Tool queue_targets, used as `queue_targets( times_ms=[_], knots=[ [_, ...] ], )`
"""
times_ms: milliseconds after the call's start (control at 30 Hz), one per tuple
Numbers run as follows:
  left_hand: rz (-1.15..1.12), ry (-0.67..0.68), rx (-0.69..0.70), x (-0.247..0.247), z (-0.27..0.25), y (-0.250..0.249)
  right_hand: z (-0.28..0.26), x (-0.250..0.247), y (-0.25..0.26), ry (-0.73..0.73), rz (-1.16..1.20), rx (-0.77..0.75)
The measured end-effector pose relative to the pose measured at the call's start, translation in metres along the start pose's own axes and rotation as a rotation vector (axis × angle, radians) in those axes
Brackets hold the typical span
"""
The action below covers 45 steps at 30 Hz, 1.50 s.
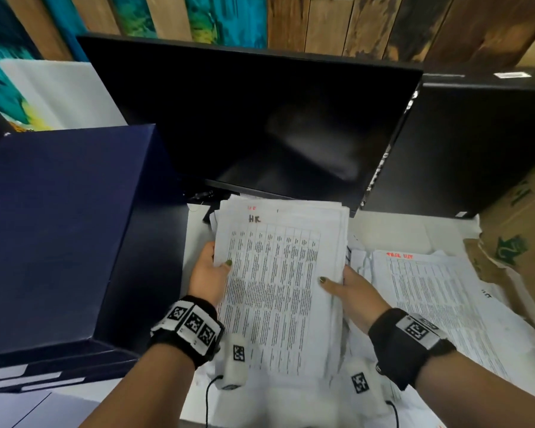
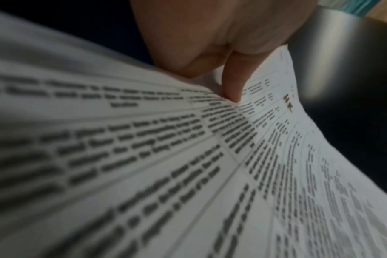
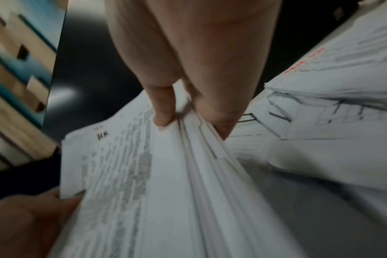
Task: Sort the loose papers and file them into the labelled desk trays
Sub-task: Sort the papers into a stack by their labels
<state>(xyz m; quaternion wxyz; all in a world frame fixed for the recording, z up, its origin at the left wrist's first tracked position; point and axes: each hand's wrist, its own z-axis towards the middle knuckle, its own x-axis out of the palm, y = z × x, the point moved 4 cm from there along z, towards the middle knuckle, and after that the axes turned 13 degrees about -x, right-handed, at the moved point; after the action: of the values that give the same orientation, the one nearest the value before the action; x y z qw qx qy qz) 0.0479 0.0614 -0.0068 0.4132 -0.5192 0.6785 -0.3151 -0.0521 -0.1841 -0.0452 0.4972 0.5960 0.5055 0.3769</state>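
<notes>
A thick stack of printed papers (image 1: pixel 278 273) with a table of text and a handwritten "HR" at its top is held above the desk in both hands. My left hand (image 1: pixel 210 270) grips its left edge, thumb on the top sheet. My right hand (image 1: pixel 346 284) grips the right edge, thumb on top and fingers under the stack (image 3: pixel 166 174). The left wrist view shows my thumb (image 2: pixel 232 87) pressing the top sheet (image 2: pixel 188 157). Another pile of papers (image 1: pixel 439 304) with a red heading lies on the desk to the right. The dark blue tray unit (image 1: pixel 59 227) stands at the left.
A black monitor (image 1: pixel 260 118) stands just behind the stack. A black box (image 1: pixel 476 134) is at the back right and brown cardboard (image 1: pixel 519 227) at the far right. White labels (image 1: pixel 10 373) show on the tray fronts at the lower left.
</notes>
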Motion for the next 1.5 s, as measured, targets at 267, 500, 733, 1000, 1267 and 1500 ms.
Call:
queue_targets(
  times_ms=[267, 500, 733, 1000, 1267, 1500],
  knots=[
    [0.157, 0.16, -0.006, 0.031, 0.006, -0.002, -0.009, -0.052, 0.022, -0.157, -0.16, -0.046],
    [0.828, -0.061, -0.004, 0.045, 0.035, 0.055, -0.048, -0.162, -0.007, -0.33, -0.304, 0.128],
    [0.876, -0.171, -0.148, 0.045, 0.043, 0.062, -0.071, -0.212, -0.024, -0.412, -0.769, 0.405],
    [0.392, -0.125, -0.072, 0.04, 0.036, 0.061, -0.048, -0.176, 0.0, -0.525, -1.057, 0.33],
    [0.913, 0.181, 0.234, 0.047, 0.033, 0.057, 0.028, -0.044, 0.019, -0.015, -0.91, -0.156],
    [1.285, 0.287, 0.144, 0.051, 0.024, 0.067, 0.086, -0.029, 0.017, 0.026, -1.021, 0.061]
  ],
)
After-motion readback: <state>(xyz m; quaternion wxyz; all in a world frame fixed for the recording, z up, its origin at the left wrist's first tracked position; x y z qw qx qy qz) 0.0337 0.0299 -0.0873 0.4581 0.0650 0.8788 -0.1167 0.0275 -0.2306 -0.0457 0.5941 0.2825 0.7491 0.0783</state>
